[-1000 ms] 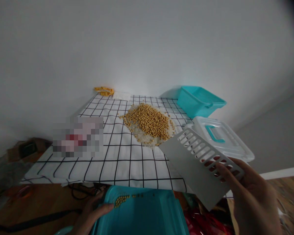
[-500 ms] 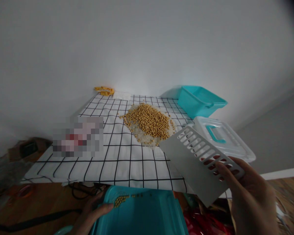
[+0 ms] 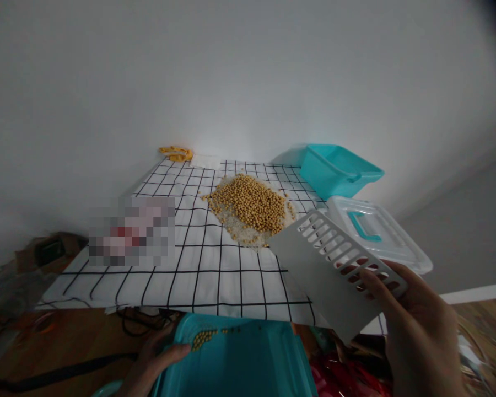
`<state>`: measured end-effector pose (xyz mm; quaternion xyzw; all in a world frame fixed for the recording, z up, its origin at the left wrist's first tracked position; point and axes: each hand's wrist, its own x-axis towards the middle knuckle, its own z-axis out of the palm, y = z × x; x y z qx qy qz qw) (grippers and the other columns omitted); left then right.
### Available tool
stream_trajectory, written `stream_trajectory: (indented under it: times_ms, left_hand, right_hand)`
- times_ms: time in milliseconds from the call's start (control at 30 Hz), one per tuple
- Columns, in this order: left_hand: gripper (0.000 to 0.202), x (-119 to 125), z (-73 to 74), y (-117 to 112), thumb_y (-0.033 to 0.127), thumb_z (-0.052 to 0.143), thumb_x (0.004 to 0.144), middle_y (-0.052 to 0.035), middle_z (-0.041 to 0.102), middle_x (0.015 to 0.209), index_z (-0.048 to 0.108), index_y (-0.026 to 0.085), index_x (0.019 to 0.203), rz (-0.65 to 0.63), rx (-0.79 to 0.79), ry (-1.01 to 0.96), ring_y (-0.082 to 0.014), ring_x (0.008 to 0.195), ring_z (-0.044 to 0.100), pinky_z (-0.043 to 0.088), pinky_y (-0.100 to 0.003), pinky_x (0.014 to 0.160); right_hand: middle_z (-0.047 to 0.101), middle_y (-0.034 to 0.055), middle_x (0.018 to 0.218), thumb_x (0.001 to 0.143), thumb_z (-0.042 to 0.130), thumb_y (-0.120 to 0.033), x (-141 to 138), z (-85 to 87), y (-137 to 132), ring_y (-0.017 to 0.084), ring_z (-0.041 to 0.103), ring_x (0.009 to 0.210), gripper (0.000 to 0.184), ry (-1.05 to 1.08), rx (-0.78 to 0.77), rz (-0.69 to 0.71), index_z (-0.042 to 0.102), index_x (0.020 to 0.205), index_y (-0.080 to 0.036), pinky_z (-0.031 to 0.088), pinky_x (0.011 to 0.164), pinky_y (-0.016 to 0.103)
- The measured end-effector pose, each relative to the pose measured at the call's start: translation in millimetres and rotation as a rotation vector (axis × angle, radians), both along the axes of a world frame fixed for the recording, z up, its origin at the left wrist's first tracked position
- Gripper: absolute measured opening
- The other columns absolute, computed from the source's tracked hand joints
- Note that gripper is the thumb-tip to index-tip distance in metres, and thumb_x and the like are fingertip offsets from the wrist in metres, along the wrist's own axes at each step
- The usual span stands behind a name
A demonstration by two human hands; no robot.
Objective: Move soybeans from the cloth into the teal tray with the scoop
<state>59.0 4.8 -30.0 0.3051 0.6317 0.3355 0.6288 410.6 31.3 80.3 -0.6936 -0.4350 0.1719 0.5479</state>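
My right hand [image 3: 417,314] is closed on the slotted end of a flat grey-white plastic panel [image 3: 326,275], held tilted over the table's front right. The panel's far corner is just short of a heap of soybeans [image 3: 252,204], which lies among white grains on the checked cloth [image 3: 206,264]. At the bottom, my left hand [image 3: 161,350] grips the left rim of a teal plastic bin [image 3: 248,358] below the table's front edge, thumb over the inside. Several soybeans [image 3: 204,337] lie in that bin's far left corner.
A second teal bin [image 3: 334,171] stands at the back right, with a clear lid with a teal handle [image 3: 380,231] in front of it. A yellow cloth item [image 3: 176,153] and a white sheet [image 3: 205,161] lie at the back left. A blurred-out patch [image 3: 132,231] covers something at the left.
My right hand and the panel have shifted slightly left and up. My left hand and the teal bin stay where they were.
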Motion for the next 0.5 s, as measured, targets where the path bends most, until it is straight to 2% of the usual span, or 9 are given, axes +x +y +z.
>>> stream_trajectory:
  times_ms: [200, 300, 400, 500]
  left_hand:
    - [0.038, 0.1, -1.8, 2.1, 0.044, 0.080, 0.053, -0.0018, 0.089, 0.087, 0.085, 0.029, 0.088, 0.009, 0.012, 0.029, -0.0413, 0.099, 0.079, 0.063, -0.049, 0.090]
    - [0.036, 0.7, -3.1, 2.0, 0.043, 0.079, 0.054, -0.0016, 0.089, 0.090, 0.085, 0.030, 0.087, 0.000, 0.029, 0.034, -0.0417, 0.106, 0.077, 0.060, -0.049, 0.096]
    - [0.038, -0.1, -4.5, 0.9, 0.044, 0.083, 0.051, 0.0000, 0.089, 0.092, 0.085, 0.033, 0.087, 0.047, 0.011, 0.033, -0.0428, 0.111, 0.075, 0.057, -0.052, 0.102]
    - [0.039, -1.0, -4.8, -0.2, 0.043, 0.083, 0.051, -0.0008, 0.089, 0.095, 0.085, 0.032, 0.088, 0.057, 0.016, 0.032, -0.0430, 0.112, 0.074, 0.055, -0.053, 0.104]
  right_hand:
    - [0.076, 0.0038, 0.080, 0.081, 0.077, -0.049, -0.5, 2.0, -2.5, 0.021, 0.065, 0.073, 0.032, 0.120, -0.035, -0.014, 0.075, 0.096, -0.021, 0.046, 0.062, 0.030]
    - [0.078, 0.0047, 0.083, 0.080, 0.077, -0.050, 2.3, 0.5, -2.7, 0.022, 0.068, 0.076, 0.034, 0.134, -0.040, 0.000, 0.075, 0.096, -0.021, 0.048, 0.063, 0.030]
    - [0.078, 0.0036, 0.085, 0.079, 0.078, -0.052, 1.7, 1.3, -3.6, 0.021, 0.067, 0.077, 0.035, 0.147, -0.051, 0.007, 0.075, 0.099, -0.023, 0.047, 0.063, 0.028]
    - [0.078, 0.0022, 0.085, 0.080, 0.078, -0.052, 0.2, 3.0, -4.7, 0.019, 0.065, 0.075, 0.035, 0.149, -0.057, 0.007, 0.075, 0.100, -0.024, 0.045, 0.061, 0.027]
